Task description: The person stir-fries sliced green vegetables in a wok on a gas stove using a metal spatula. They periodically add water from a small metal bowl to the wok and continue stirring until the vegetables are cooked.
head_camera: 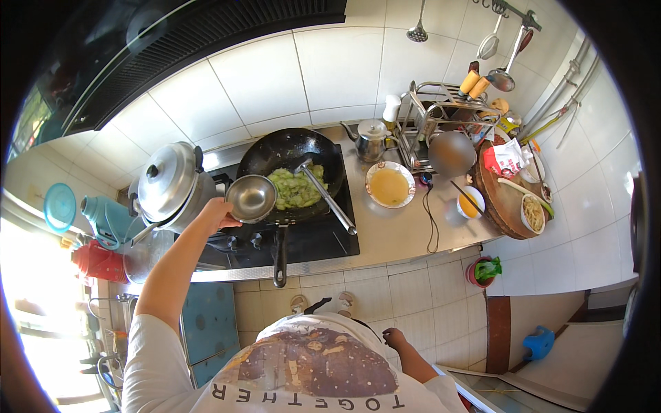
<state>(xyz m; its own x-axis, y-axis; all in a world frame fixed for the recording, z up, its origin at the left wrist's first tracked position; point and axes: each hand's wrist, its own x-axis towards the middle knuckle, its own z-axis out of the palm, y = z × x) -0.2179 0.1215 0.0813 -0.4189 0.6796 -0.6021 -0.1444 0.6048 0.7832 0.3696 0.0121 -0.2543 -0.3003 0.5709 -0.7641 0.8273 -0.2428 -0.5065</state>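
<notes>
My left hand (219,215) grips the edge of a shiny metal bowl (251,199), held over the near left rim of a black wok (258,149). The inside of this bowl looks empty. Chopped pale-green vegetable (297,188) lies in the wok, and a metal spatula (328,197) rests in it with its handle sticking out to the right. The wok sits on a black glass gas hob (320,242), its own handle (280,258) pointing towards me. Down beside my body hangs my right hand (395,338), with fingers curled and nothing visible in it.
A lidded aluminium pot (173,180) stands left of the wok. On the right counter are a metal oil pot (371,140), a bowl of yellowish liquid (389,187), a metal rack (413,134) and a round wooden chopping board (490,196) crowded with items. A range hood (222,49) hangs above.
</notes>
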